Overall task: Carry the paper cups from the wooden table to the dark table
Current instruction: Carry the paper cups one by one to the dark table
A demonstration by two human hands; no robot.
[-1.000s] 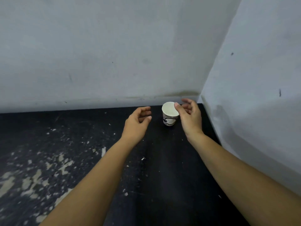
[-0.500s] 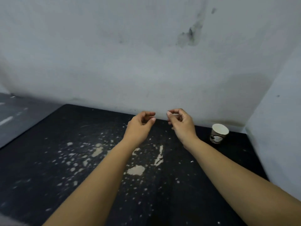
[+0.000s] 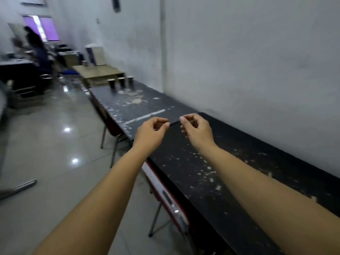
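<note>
- Dark table (image 3: pixel 230 173), paint-flecked, runs along white wall (image 3: pixel 248 61).
- Left hand (image 3: pixel 150 134) and right hand (image 3: pixel 197 129) raised over it, fingers loosely curled, holding nothing.
- Three paper cups (image 3: pixel 121 83) stand far down the row of tables, blurred, wooden table (image 3: pixel 97 71) just behind.

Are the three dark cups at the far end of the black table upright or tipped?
Upright: the three dark cups stand side by side, rims up, on the black table. Contents: cannot tell.

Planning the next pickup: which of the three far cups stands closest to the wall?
The rightmost cup of the row; the other two stand further toward the floor side.
</note>
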